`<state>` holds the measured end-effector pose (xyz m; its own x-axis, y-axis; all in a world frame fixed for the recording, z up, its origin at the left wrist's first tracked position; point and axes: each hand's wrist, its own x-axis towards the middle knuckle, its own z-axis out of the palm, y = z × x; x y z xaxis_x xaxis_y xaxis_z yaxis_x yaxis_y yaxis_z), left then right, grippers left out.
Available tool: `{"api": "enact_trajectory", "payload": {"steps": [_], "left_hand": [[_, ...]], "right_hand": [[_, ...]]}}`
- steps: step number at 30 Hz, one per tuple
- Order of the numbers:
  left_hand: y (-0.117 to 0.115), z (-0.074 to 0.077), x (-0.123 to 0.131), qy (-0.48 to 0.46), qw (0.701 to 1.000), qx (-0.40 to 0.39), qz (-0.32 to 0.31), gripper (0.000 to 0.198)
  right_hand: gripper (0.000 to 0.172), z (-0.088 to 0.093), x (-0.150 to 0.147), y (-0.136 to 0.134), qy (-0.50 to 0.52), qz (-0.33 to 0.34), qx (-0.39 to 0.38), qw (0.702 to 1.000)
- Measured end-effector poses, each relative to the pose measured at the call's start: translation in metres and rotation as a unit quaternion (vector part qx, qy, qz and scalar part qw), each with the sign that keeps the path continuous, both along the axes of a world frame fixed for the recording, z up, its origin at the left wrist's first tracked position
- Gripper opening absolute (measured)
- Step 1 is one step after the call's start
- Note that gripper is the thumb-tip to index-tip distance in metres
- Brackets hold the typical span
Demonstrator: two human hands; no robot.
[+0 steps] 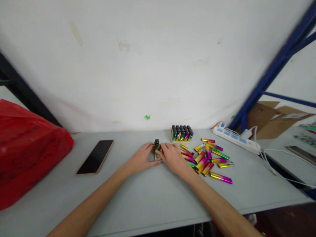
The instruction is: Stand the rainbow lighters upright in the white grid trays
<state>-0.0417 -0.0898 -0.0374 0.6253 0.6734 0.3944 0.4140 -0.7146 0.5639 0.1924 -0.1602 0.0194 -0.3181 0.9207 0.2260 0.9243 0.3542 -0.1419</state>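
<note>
Near the middle of the table, my left hand [141,160] curves round the left side of a small clear tray [158,158], thumb along its front and fingers behind. A few black-topped lighters [156,142] stand upright at the tray's far left. My right hand [172,158] is over the tray's right part, fingers bent and closed on what looks like a lighter, mostly hidden by them. Just right of that hand lies a loose pile of shiny lighters [201,163] in yellow, pink, red and green. Behind it, a block of upright black-topped lighters [182,133] stands in a clear tray.
A black-screened phone [95,157] lies left on the grey table [148,200]. The red plastic bag [29,154] fills the far left. At right are a white power strip [235,139] with cables, a blue metal frame [261,82] and an open cardboard box [274,123]. A white wall [158,72] rises behind.
</note>
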Motion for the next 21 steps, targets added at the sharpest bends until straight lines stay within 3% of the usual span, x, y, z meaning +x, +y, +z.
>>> {"api": "enact_trajectory", "payload": {"steps": [4,10,15,21], "left_hand": [[0.002,-0.003,-0.001,0.007,1.0,-0.001,0.01,0.069],[0.001,-0.002,-0.002,0.021,1.0,-0.003,0.017,0.07],[0.0,0.0,-0.003,0.02,1.0,0.0,0.014,0.069],[0.003,-0.002,-0.004,0.024,1.0,0.004,0.018,0.071]], "right_hand": [[0.029,0.01,0.011,-0.002,0.03,-0.029,0.003,0.999],[0.025,0.028,0.057,0.004,0.03,-0.177,-0.03,0.983],[0.023,0.018,0.085,0.005,-0.013,-0.253,-0.064,0.965],[0.029,0.01,0.089,0.012,0.041,-0.244,-0.082,0.965]]}}
